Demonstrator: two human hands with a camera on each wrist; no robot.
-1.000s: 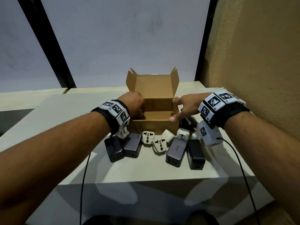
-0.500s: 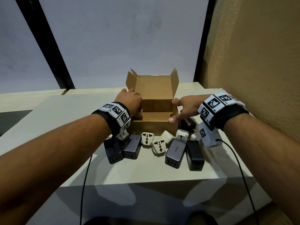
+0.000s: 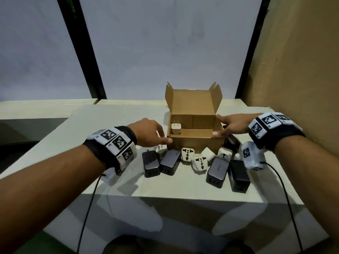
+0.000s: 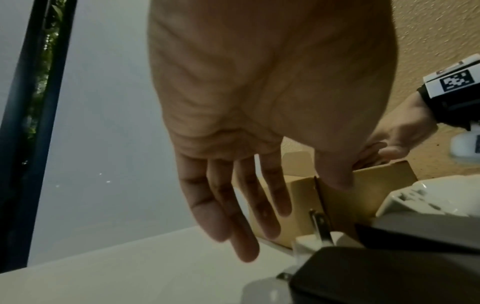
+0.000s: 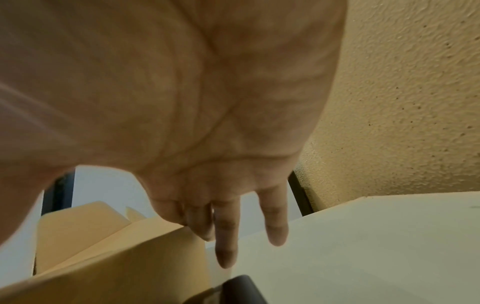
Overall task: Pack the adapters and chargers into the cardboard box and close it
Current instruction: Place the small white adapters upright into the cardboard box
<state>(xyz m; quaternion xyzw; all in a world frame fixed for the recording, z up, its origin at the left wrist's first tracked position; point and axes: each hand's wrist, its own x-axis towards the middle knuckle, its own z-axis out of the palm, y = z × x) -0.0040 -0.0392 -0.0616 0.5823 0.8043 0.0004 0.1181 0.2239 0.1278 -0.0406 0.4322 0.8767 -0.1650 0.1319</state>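
Now the left hand (image 3: 148,132) hovers empty with fingers loose by the cardboard box (image 3: 197,142), above the chargers (image 3: 169,161) queued along its near wall. One white charger (image 3: 176,128) stands inside; the right hand (image 3: 232,125) apparently steadies the right wall, fingers straight.
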